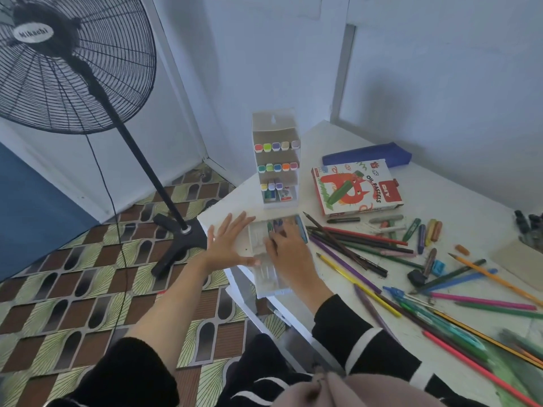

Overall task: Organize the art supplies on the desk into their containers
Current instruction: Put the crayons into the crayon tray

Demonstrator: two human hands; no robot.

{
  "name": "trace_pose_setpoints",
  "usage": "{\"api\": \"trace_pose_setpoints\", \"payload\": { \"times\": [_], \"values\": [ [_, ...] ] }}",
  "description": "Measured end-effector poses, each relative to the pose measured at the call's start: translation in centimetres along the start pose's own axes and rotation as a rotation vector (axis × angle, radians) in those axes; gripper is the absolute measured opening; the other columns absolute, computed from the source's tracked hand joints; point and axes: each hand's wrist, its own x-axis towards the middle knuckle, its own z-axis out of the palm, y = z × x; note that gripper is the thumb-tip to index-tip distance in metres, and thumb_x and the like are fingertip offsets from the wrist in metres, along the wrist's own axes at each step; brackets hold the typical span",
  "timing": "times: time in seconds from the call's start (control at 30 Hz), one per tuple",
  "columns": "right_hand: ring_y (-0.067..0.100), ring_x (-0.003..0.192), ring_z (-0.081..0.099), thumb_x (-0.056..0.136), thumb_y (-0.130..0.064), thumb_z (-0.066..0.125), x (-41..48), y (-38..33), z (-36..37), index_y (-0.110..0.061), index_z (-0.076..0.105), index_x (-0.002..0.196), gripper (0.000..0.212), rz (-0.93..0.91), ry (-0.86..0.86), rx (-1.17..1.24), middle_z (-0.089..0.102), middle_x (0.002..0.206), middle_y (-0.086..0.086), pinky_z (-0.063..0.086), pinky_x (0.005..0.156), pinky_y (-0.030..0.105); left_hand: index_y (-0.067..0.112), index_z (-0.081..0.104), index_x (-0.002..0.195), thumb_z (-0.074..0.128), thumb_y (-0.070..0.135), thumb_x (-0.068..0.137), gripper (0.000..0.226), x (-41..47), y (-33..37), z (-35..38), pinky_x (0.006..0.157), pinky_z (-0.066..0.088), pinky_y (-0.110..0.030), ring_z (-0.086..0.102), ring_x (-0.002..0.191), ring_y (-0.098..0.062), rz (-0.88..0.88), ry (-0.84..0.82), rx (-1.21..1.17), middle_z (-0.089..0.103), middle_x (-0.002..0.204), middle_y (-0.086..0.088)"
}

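A white plastic pastel tray [269,279] lies at the desk's left corner with a few pastels at its far end. My right hand [289,249] rests over the tray, fingers curled on a green pastel [269,227] that sits in it. My left hand [227,243] is spread flat against the tray's left edge, holding nothing. Loose oil pastels [423,230] and many coloured pencils [367,248] are scattered to the right. The oil pastels box [357,186] lies closed behind them. An upright white marker rack [276,160] holds rows of markers.
A blue pencil pouch [367,157] lies at the back by the wall. A sharpener [437,267] and black eraser [415,277] sit among the pencils. Dark ink bottles [526,223] stand at the right edge. A standing fan [70,66] is on the floor left of the desk.
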Motion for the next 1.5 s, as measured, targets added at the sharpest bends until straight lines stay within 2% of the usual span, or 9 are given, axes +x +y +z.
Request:
{"api": "trace_pose_setpoints", "payload": {
  "times": [0.23,0.4,0.5,0.63,0.73,0.8,0.97,1.17,1.5],
  "values": [
    [0.033,0.102,0.058,0.093,-0.031,0.031,-0.7,0.7,0.1,-0.007,0.068,0.097,0.044,-0.003,0.018,-0.017,0.059,0.113,0.019,0.054,0.073,0.035,0.058,0.006,0.137,0.049,0.096,0.037,0.115,0.0,-0.2,0.1,0.108,-0.023,-0.048,-0.024,0.139,-0.001,0.008,0.000,-0.008,-0.011,0.147,0.034],
    [0.035,0.089,0.058,0.086,-0.019,0.059,-0.8,1.4,0.4,-0.008,0.070,0.097,0.019,-0.019,0.077,0.033,0.059,0.104,0.019,0.056,0.066,0.039,0.056,0.008,0.138,0.059,0.082,0.047,0.108,0.1,-0.1,0.1,0.110,-0.022,-0.050,-0.023,0.141,-0.003,-0.012,-0.005,-0.005,-0.008,0.155,0.025],
    [0.033,0.095,0.059,0.082,-0.019,0.070,-0.5,1.4,0.4,-0.014,0.071,0.092,0.011,-0.010,0.057,-0.059,0.060,0.108,0.017,0.057,0.064,0.034,0.054,0.009,0.140,0.061,0.080,0.049,0.108,0.0,-0.1,0.1,0.111,-0.022,-0.050,-0.023,0.141,-0.004,-0.017,-0.001,-0.011,-0.008,0.155,0.025],
    [0.029,0.106,0.052,0.091,-0.026,0.057,-0.4,1.4,-0.4,-0.013,0.069,0.103,0.020,-0.016,-0.021,0.013,0.053,0.115,0.015,0.057,0.068,0.036,0.049,0.011,0.144,0.057,0.082,0.045,0.114,0.0,0.3,0.1,0.110,-0.022,-0.050,-0.022,0.141,-0.006,-0.019,0.000,-0.003,-0.007,0.155,0.024],
    [0.019,0.089,0.053,0.094,-0.025,0.054,-0.4,2.7,-2.4,-0.008,0.067,0.102,0.023,0.022,-0.009,0.162,0.049,0.107,0.009,0.056,0.066,0.033,0.045,0.012,0.145,0.061,0.080,0.049,0.114,0.0,0.3,0.1,0.110,-0.022,-0.049,-0.023,0.142,-0.007,-0.020,0.001,0.015,-0.009,0.156,0.020],
    [0.014,0.077,0.054,0.094,-0.021,0.055,-0.3,4.2,-3.9,-0.004,0.066,0.094,0.020,0.106,0.064,0.182,0.050,0.103,0.008,0.055,0.068,0.027,0.049,0.009,0.143,0.054,0.091,0.041,0.119,0.1,0.2,0.2,0.109,-0.023,-0.049,-0.023,0.141,-0.006,-0.009,0.002,0.019,-0.011,0.154,0.023],
    [0.020,0.088,0.052,0.089,-0.013,0.059,0.2,10.0,-6.9,-0.005,0.068,0.100,0.016,0.331,0.168,-0.021,0.049,0.104,0.009,0.047,0.069,0.023,0.055,0.006,0.138,0.042,0.100,0.033,0.120,0.2,-0.1,0.4,0.109,-0.023,-0.050,-0.023,0.141,-0.007,-0.004,0.023,0.026,-0.010,0.156,0.022],
    [0.022,0.100,0.048,0.088,-0.016,0.061,0.6,13.2,-7.8,-0.009,0.067,0.105,0.019,0.384,0.043,-0.204,0.044,0.113,0.010,0.052,0.073,0.029,0.055,0.005,0.138,0.041,0.100,0.034,0.118,0.3,-0.2,0.5,0.109,-0.023,-0.051,-0.025,0.139,-0.003,0.000,0.030,0.031,-0.010,0.156,0.021],
    [0.018,0.092,0.052,0.090,-0.015,0.061,1.0,12.4,-8.2,-0.013,0.065,0.101,0.012,0.426,0.066,-0.026,0.053,0.109,0.005,0.046,0.073,0.028,0.052,0.006,0.141,0.045,0.097,0.038,0.119,0.2,-0.1,0.4,0.108,-0.025,-0.049,-0.024,0.141,-0.006,-0.001,0.023,0.030,-0.010,0.156,0.020]
  ]
}}
